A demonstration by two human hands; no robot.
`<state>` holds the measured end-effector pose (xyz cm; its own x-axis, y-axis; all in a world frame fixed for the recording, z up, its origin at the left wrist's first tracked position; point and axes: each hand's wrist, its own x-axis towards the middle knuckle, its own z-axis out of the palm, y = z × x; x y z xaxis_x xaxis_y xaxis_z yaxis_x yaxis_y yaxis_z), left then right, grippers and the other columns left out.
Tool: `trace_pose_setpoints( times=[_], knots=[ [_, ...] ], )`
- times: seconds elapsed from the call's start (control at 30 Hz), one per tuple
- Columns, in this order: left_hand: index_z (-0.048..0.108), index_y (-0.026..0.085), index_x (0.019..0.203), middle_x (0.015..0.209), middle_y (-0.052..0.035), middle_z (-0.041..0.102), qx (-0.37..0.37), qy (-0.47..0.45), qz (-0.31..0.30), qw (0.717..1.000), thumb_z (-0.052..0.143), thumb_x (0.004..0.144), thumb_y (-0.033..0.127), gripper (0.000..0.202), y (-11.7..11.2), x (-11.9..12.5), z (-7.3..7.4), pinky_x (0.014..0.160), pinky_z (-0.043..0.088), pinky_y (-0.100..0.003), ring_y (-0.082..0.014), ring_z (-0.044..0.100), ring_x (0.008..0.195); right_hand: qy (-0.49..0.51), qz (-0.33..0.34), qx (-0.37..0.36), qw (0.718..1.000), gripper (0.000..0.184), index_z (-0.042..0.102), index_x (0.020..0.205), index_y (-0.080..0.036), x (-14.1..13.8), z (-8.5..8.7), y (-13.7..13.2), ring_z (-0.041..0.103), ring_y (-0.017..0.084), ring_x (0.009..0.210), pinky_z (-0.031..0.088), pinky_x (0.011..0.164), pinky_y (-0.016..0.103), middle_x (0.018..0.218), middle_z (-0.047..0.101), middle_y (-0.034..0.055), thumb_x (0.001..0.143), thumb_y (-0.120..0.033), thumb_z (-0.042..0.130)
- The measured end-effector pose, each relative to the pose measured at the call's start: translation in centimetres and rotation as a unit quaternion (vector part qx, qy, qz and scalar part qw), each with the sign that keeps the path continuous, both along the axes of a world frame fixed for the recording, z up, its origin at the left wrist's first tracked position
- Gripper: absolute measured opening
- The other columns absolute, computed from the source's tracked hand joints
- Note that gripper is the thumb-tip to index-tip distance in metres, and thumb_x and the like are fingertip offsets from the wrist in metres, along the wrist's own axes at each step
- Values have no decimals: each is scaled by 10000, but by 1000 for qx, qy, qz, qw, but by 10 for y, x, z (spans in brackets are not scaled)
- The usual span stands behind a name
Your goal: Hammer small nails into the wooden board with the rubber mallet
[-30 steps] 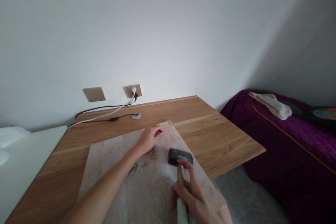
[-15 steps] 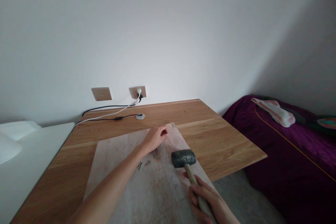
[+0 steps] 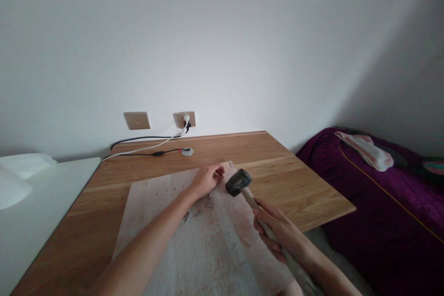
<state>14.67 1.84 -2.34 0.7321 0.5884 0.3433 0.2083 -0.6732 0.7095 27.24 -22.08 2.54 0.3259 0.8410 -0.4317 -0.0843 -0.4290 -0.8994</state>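
My left hand (image 3: 205, 179) rests on the far end of a pale board (image 3: 204, 240) that lies on the wooden desk (image 3: 277, 180). Its fingers are pinched together on something too small to make out. Several small nails (image 3: 199, 208) lie loose on the board just behind that hand. My right hand (image 3: 277, 231) is closed round the wooden handle of a mallet with a dark head (image 3: 238, 181). The head hangs just right of my left fingertips, close to them.
A white and a black cable (image 3: 145, 147) run from a wall socket (image 3: 184, 119) across the desk's back. A white surface (image 3: 31, 203) adjoins the desk on the left. A bed with a purple cover (image 3: 381, 194) stands to the right.
My right hand has swung the mallet forward and to the left, so its head now sits beside my left fingertips. The left hand has stayed in place.
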Motion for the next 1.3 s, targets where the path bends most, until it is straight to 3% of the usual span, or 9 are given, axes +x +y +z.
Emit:
trace_pose_setpoints(
  times=[0.13,0.23,0.33,0.5,0.8,1.0,1.2,1.3],
  knots=[
    [706,209,1074,889,-16,780,-48,-2,4,999,677,790,75,315,-1,-1,0,810,537,-274,-185,729,827,-62,24,22,998,608,476,1376,-196,10,-11,19,377,29,344,306,283,144,675,524,-106,883,-527,607],
    [698,212,1052,891,-10,784,-58,-13,0,998,670,776,51,321,-1,-1,-1,831,540,-273,-183,741,849,-85,36,-1,996,716,343,1547,-232,11,-19,14,440,43,345,360,291,155,724,575,-87,934,-531,563],
    [695,219,1022,925,0,793,-61,-42,-22,997,673,775,46,302,0,0,-4,850,541,-264,-170,742,874,-93,52,-41,993,787,284,1591,-210,8,-19,6,433,55,335,351,289,147,644,579,-87,942,-571,547],
    [707,206,1032,893,-5,781,-62,-42,-6,997,723,746,46,328,1,0,-6,826,535,-264,-175,731,855,-110,53,-49,991,580,468,1331,-194,6,-11,7,316,27,325,263,279,119,563,460,-129,936,-619,484],
    [705,175,1128,902,-36,802,-117,-22,16,993,693,737,38,415,2,0,0,855,555,-281,-190,759,865,-161,74,12,984,379,494,1073,-224,13,-7,25,336,25,327,275,268,121,563,426,-141,958,-585,502],
    [709,151,1202,933,-64,810,-134,-1,19,991,738,752,106,452,1,-2,4,866,556,-294,-211,765,901,-157,82,38,984,404,486,1076,-230,15,1,33,328,12,330,273,263,119,604,458,-134,962,-617,492],
    [584,202,1418,911,-26,806,-120,-11,22,992,736,751,84,695,1,-2,1,872,549,-294,-196,758,870,-144,65,20,987,460,477,1153,-227,7,-5,27,319,21,325,270,269,129,592,451,-134,937,-632,506],
    [568,207,1436,921,-15,796,-98,-19,21,995,739,748,80,721,1,-2,1,912,540,-301,-180,741,864,-139,56,22,988,492,475,1144,-235,7,-7,24,306,16,322,275,273,137,615,453,-131,921,-673,492]
  ],
)
